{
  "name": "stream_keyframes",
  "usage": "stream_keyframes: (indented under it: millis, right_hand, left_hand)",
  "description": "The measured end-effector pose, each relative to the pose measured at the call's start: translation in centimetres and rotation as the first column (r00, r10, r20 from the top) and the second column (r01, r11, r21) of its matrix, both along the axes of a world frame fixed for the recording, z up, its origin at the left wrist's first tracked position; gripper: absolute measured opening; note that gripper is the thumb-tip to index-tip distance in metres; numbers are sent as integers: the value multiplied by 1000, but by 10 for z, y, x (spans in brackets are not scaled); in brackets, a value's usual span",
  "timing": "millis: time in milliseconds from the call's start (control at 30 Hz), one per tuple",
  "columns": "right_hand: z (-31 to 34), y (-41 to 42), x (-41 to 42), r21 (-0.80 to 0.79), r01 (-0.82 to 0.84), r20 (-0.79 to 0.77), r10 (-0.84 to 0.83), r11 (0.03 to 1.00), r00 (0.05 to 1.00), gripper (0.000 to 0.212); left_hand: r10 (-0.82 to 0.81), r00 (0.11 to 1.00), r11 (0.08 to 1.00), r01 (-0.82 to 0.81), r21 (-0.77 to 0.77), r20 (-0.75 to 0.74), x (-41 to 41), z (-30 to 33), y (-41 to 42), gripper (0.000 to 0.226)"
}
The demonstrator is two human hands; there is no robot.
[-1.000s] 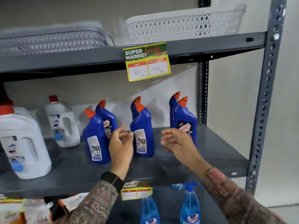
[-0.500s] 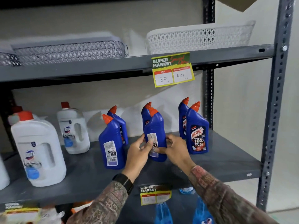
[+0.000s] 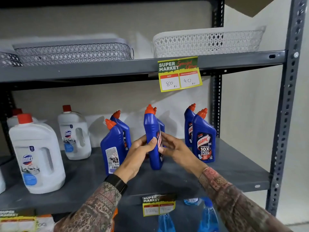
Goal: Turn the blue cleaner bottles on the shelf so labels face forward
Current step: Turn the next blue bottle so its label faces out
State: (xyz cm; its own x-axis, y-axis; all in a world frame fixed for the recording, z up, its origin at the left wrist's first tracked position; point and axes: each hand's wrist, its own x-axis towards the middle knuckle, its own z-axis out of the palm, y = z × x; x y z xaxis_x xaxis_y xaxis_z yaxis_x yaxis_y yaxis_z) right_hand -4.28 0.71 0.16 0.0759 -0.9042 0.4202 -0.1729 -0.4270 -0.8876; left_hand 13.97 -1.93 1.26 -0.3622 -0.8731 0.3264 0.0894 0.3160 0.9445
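Note:
Several blue cleaner bottles with orange caps stand on the grey middle shelf (image 3: 234, 174). The middle front bottle (image 3: 153, 131) is side-on, its red label edge turned to the right. My left hand (image 3: 138, 156) grips its left side and my right hand (image 3: 175, 148) holds its right side. Another blue bottle hides behind it. The left front bottle (image 3: 112, 148) shows its white back label, with one more bottle (image 3: 122, 128) behind. The right front bottle (image 3: 204, 139) shows its front label, with a further bottle (image 3: 189, 124) behind.
White jugs (image 3: 36, 154) (image 3: 74, 133) with red caps stand at the shelf's left. Lattice baskets (image 3: 71, 51) (image 3: 207, 41) sit on the upper shelf, with a yellow price tag (image 3: 179, 74) on its edge. Blue spray bottles (image 3: 209, 215) stand below. An upright post (image 3: 284, 114) bounds the right.
Both hands have closed on the middle front bottle and rotated it from back label forward to side-on. The head view has shifted, so the shelf sits further right and lower.

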Motion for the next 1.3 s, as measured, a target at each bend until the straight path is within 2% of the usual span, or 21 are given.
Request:
stream_keyframes:
  millis: [100, 200, 333, 533, 600, 667, 733, 933, 1033, 1133, 1200, 1300]
  right_hand:
    - [-1, -8, -1, 6, 2, 89, -3, 1000, 996, 64]
    - [1, -13, 3, -18, 109, 171, -104, 994, 980, 63]
    - [-3, -18, 9, -65, 276, 84, -270, 959, 959, 65]
    - [0, -21, -2, 54, 95, 3, -95, 994, 995, 58]
    - [-4, -24, -1, 40, 169, -16, -169, 985, 986, 59]
    - [-9, -26, 0, 21, 246, -39, -245, 969, 969, 57]
    - [-13, -27, -2, 23, 284, -63, -282, 958, 957, 54]
    - [-28, -33, -4, 81, 347, -148, -333, 934, 931, 53]
    - [-25, -32, -3, 101, 328, -113, -317, 939, 942, 51]
    - [-25, -29, -1, 108, 349, -137, -333, 931, 933, 60]
    - [-28, -25, 3, 54, 446, -119, -438, 893, 891, 67]
    - [-28, -13, 12, -72, 629, -38, -632, 774, 774, 43]
  left_hand:
    - [3, 1000, 1000, -3, 27, -15, 0, 1, -1, 49]
    - [96, 995, 994, -96, -60, 0, -2, 4, 0, 58]
    - [204, 979, 969, -199, -144, 21, -3, 0, -2, 29]
    - [205, 976, 975, -211, -75, -73, -2, -8, -13, 32]
    - [167, 986, 983, -165, -82, 12, -2, -12, -16, 38]
    - [139, 975, 985, -119, -126, 171, -2, -14, -19, 53]
    - [162, 956, 980, -128, -150, 246, -2, -19, -23, 65]
    - [210, 939, 974, -178, -137, 271, -6, -39, -36, 66]
    - [235, 930, 968, -197, -155, 283, -7, -40, -37, 65]
    - [244, 921, 964, -198, -175, 305, -8, -37, -29, 65]
    - [270, 909, 957, -219, -188, 317, -5, -35, -18, 69]
    - [339, 881, 934, -274, -229, 329, 12, -35, -3, 67]
